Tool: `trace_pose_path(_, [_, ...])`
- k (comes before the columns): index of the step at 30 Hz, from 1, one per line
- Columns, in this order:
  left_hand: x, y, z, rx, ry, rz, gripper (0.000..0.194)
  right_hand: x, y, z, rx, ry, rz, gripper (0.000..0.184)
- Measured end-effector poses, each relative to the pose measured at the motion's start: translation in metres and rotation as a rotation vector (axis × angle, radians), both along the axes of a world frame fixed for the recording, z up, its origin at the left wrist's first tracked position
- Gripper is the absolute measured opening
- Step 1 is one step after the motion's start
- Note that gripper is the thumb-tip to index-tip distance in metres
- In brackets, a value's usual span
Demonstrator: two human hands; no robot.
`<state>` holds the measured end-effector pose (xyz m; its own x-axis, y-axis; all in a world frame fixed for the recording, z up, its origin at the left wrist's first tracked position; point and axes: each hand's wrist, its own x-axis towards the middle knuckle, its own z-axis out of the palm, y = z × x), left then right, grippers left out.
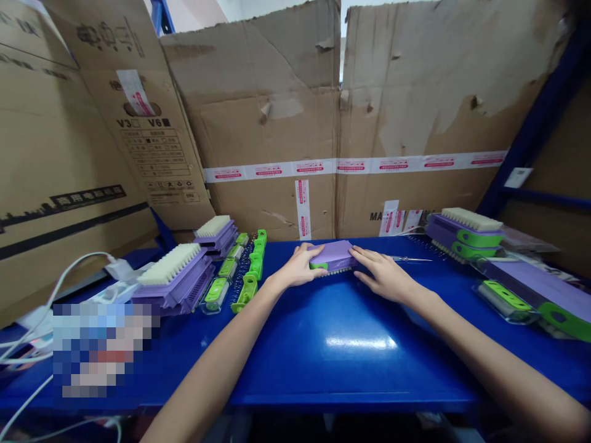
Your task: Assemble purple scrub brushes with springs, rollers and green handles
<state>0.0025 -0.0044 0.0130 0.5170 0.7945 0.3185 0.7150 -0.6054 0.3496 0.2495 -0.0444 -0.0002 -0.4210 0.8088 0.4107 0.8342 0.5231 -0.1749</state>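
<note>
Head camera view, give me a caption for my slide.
Left hand gripping a purple bristled block, right hand against its other end, over a blue table.

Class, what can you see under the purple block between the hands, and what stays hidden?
Under the block, pale bristles show along its near edge, above the blue table. The rest of its underside is hidden by the block itself.

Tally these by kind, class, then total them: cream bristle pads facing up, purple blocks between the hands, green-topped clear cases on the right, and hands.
Cream bristle pads: 3
Purple block: 1
Clear case: 1
Hands: 2
Total: 7
</note>
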Motion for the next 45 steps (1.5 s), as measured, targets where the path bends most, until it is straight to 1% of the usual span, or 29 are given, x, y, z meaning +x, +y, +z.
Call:
trace_pose_path(3, [-0.001, 0.000, 0.003, -0.036, -0.014, -0.024, 0.073, 0.005, -0.001, 0.000, 0.022, -0.023, 0.021, 0.057])
trace_pose_path(6, [-0.001, 0.001, 0.006, -0.076, -0.050, -0.040, 0.079, 0.008, -0.003, 0.000, 0.014, -0.025, 0.030, 0.061])
trace_pose_path(8, [-0.001, 0.001, 0.007, -0.068, -0.064, -0.041, 0.080, 0.008, -0.003, -0.001, -0.001, -0.020, 0.015, 0.064])
trace_pose_path(10, [0.000, 0.000, 0.006, -0.009, -0.042, -0.017, 0.078, 0.009, -0.004, -0.001, -0.001, -0.024, -0.017, 0.064])
trace_pose_path(13, [-0.001, -0.001, 0.004, 0.159, 0.068, 0.076, 0.071, 0.018, -0.014, 0.002, 0.039, -0.077, -0.110, 0.059])
trace_pose_path(15, [-0.002, -0.002, 0.004, 0.257, 0.155, 0.142, 0.066, 0.030, -0.028, 0.007, 0.070, -0.144, -0.230, 0.053])
trace_pose_path(16, [-0.003, -0.002, 0.003, 0.287, 0.191, 0.169, 0.064, 0.038, -0.036, 0.009, 0.083, -0.185, -0.322, 0.050])
trace_pose_path(20, [-0.005, 0.000, 0.000, 0.336, 0.275, 0.262, 0.059, 0.071, -0.073, 0.014, 0.151, -0.385, -0.789, 0.038])
trace_pose_path(21, [-0.005, 0.002, -0.001, 0.343, 0.287, 0.282, 0.057, 0.076, -0.080, 0.014, 0.154, -0.431, -0.885, 0.035])
trace_pose_path(22, [-0.006, 0.003, -0.002, 0.349, 0.296, 0.298, 0.055, 0.080, -0.085, 0.013, 0.142, -0.464, -0.942, 0.032])
trace_pose_path(23, [-0.006, 0.004, -0.003, 0.353, 0.303, 0.307, 0.053, 0.082, -0.089, 0.011, 0.122, -0.487, -0.969, 0.030])
trace_pose_path(24, [-0.006, 0.005, -0.004, 0.353, 0.308, 0.310, 0.052, 0.083, -0.091, 0.010, 0.099, -0.496, -0.967, 0.029])
trace_pose_path(26, [-0.007, 0.006, -0.005, 0.347, 0.316, 0.306, 0.051, 0.078, -0.091, 0.009, 0.037, -0.476, -0.909, 0.030])
trace_pose_path(29, [-0.007, 0.005, -0.005, 0.328, 0.329, 0.304, 0.051, 0.064, -0.086, 0.014, -0.056, -0.406, -0.798, 0.041])
trace_pose_path(31, [-0.007, 0.005, -0.005, 0.319, 0.342, 0.313, 0.051, 0.057, -0.081, 0.021, -0.073, -0.365, -0.758, 0.045])
trace_pose_path(33, [-0.007, 0.004, -0.004, 0.314, 0.354, 0.321, 0.052, 0.057, -0.077, 0.027, -0.046, -0.353, -0.761, 0.046])
trace_pose_path(36, [-0.006, 0.003, -0.004, 0.318, 0.364, 0.325, 0.053, 0.072, -0.073, 0.028, -0.040, -0.414, -0.772, 0.048])
trace_pose_path(40, [-0.006, 0.003, -0.004, 0.330, 0.365, 0.327, 0.052, 0.100, -0.069, 0.016, -0.165, -0.435, -0.812, 0.049])
trace_pose_path(42, [-0.005, 0.004, -0.005, 0.335, 0.361, 0.326, 0.052, 0.107, -0.066, 0.012, -0.201, -0.422, -0.793, 0.049])
trace_pose_path(45, [-0.005, 0.004, -0.006, 0.337, 0.351, 0.324, 0.053, 0.107, -0.059, 0.011, -0.181, -0.417, -0.753, 0.050])
